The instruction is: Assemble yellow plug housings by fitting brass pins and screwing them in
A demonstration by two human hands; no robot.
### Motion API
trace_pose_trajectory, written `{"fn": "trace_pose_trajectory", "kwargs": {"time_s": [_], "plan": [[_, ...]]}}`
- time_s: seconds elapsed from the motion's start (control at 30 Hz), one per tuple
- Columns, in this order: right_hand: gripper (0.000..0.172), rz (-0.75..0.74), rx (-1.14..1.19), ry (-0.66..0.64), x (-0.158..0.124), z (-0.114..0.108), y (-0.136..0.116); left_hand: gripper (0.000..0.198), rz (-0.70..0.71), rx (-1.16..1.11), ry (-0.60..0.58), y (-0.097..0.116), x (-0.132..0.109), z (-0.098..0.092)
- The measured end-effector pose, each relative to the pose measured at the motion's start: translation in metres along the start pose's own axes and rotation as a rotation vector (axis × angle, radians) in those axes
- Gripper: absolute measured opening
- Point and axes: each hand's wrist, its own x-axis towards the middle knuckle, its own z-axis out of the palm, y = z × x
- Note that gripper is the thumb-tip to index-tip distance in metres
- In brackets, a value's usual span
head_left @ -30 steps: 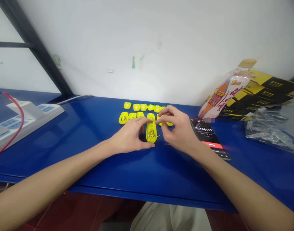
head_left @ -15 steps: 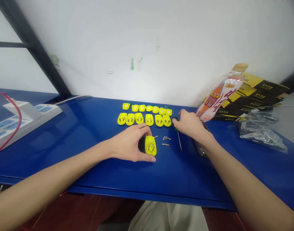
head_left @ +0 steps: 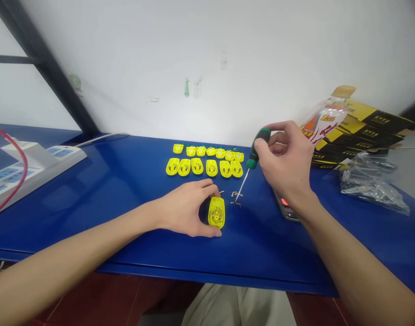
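Note:
My left hand [head_left: 190,208] grips a yellow plastic housing [head_left: 216,213] between thumb and fingers, its open side up with small metal contacts inside. In my right hand [head_left: 285,158] is a screwdriver [head_left: 259,146] with a green and black handle, its shaft slanting down to the left. The tip is close to small thin metal strips [head_left: 237,194] lying on the blue table; whether it touches them I cannot tell. Behind them lie several more yellow housings [head_left: 211,168] in a row, with several smaller yellow pieces [head_left: 200,151] behind those.
A phone [head_left: 287,209] lies partly under my right wrist. On the right are a bottle [head_left: 325,117], stacked black and yellow boxes [head_left: 370,133] and a clear bag [head_left: 373,185] of small parts. A white power strip [head_left: 41,167] with a red cable [head_left: 22,172] is on the left.
My right hand has picked the screwdriver up from the table and raised it, tip down. My left hand has shifted slightly right and nearer with the yellow housing.

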Motion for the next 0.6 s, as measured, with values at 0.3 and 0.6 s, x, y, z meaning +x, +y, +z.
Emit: {"fn": "trace_pose_trajectory", "kwargs": {"time_s": [0.3, 0.6], "plan": [[0.031, -0.222, 0.353, -0.036, -0.036, 0.012, -0.027, 0.068, -0.013, 0.004, 0.052, -0.004, 0.002, 0.006], [0.030, -0.263, 0.294, 0.021, -0.034, 0.011, -0.023, 0.068, -0.021, 0.029, 0.036, -0.005, 0.002, 0.006]]}}
